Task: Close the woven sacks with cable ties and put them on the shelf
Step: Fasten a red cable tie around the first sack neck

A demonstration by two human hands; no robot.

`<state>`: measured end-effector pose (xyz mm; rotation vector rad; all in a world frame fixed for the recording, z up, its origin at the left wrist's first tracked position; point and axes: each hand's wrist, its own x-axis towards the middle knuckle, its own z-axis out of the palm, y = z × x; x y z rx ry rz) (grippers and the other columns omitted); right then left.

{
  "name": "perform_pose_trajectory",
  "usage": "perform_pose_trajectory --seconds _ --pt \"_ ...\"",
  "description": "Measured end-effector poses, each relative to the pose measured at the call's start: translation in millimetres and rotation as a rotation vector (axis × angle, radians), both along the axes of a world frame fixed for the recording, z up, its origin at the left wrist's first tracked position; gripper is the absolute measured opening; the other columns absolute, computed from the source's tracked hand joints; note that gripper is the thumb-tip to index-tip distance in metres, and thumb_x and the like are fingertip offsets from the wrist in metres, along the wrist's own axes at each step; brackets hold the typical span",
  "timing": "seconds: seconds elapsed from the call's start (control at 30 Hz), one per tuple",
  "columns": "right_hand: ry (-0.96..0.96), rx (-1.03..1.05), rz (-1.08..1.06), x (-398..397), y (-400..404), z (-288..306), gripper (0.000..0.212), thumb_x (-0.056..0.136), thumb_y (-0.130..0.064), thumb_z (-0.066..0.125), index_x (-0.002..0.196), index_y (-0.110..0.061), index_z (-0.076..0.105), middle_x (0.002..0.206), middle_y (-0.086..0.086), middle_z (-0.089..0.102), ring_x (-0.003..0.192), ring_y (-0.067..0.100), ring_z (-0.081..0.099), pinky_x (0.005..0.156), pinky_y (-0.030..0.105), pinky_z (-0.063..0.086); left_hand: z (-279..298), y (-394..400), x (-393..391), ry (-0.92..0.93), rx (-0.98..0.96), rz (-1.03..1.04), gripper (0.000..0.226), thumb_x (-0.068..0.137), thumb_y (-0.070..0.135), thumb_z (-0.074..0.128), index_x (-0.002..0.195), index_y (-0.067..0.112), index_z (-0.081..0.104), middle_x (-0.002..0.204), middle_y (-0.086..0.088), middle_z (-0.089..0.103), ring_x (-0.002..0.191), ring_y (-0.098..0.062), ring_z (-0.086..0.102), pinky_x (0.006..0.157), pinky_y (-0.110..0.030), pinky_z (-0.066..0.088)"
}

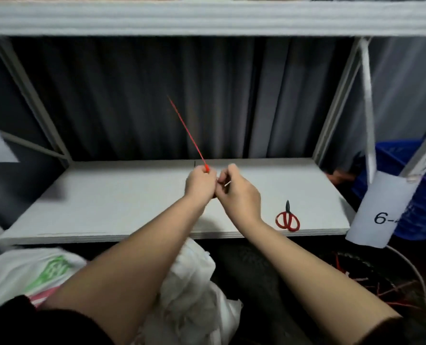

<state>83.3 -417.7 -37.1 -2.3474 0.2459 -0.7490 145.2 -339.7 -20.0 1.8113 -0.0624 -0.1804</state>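
Observation:
My left hand (200, 181) pinches the head end of a red cable tie (187, 131), whose thin tail sticks up and to the left in front of the dark curtain. Close beside it, my right hand (236, 190) has its fingers curled round something small and pale that I cannot make out. Both hands are raised over the grey shelf board (107, 202). Below my forearms lies a white woven sack (194, 290) with a crumpled open top, and a second white sack with green print (32, 272) sits at the lower left.
Red-handled scissors (287, 219) lie near the shelf's front right edge. A paper label marked "6-" (378, 210) hangs at the right, with a blue crate (406, 185) behind it. A round bin with several red ties (381, 282) stands at the lower right. An upper shelf (207, 18) runs overhead.

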Motion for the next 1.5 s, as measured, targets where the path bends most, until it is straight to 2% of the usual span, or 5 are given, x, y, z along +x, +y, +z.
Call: perform_pose_trajectory --seconds 0.33,0.57,0.8,1.2,1.5 --pt "0.342 0.046 0.185 -37 96 18 0.017 0.087 -0.035 0.056 0.098 -0.024 0.054 0.093 -0.006 0.064 0.091 0.021 0.061 0.074 0.031 0.045 16 170 -59 0.024 0.231 0.087 0.018 0.091 0.006 0.044 0.087 0.002 0.061 0.074 -0.009 0.052 0.074 -0.025 0.048 0.064 -0.03 0.035" --pt "0.754 0.259 0.356 -50 94 -56 0.112 0.068 -0.031 0.084 0.15 -0.009 0.012 0.148 0.01 0.034 0.133 0.023 0.04 0.107 0.032 0.037 -54 250 -95 0.101 0.401 0.129 0.052 0.057 0.053 0.067 0.099 0.023 0.063 0.099 0.003 0.067 0.092 -0.018 0.064 0.08 -0.027 0.049" --pt "0.531 0.569 0.423 -58 122 -75 0.036 0.074 -0.002 0.068 0.105 -0.017 0.058 0.099 0.008 0.065 0.081 0.015 0.061 0.07 0.025 0.049 -103 273 -116 0.104 0.342 0.034 0.06 0.052 0.059 0.07 0.104 0.028 0.066 0.097 0.01 0.071 0.092 -0.012 0.066 0.087 -0.031 0.051" --pt "0.506 0.756 0.699 -72 195 -54 0.072 0.069 -0.026 0.08 0.132 -0.023 0.045 0.12 -0.005 0.066 0.111 0.011 0.063 0.096 0.028 0.049 -66 285 -125 0.031 -0.01 0.069 0.02 0.093 0.01 0.054 0.104 0.023 0.065 0.103 -0.002 0.072 0.099 -0.019 0.067 0.091 -0.036 0.052" --pt "0.334 1.123 0.483 -83 222 -51 0.029 0.083 -0.011 0.07 0.112 -0.009 0.067 0.101 0.012 0.074 0.093 0.025 0.071 0.079 0.031 0.058 -66 277 -137 0.069 -0.087 -0.039 0.027 0.081 0.013 0.06 0.106 0.022 0.061 0.103 -0.001 0.067 0.097 -0.018 0.064 0.09 -0.037 0.052"
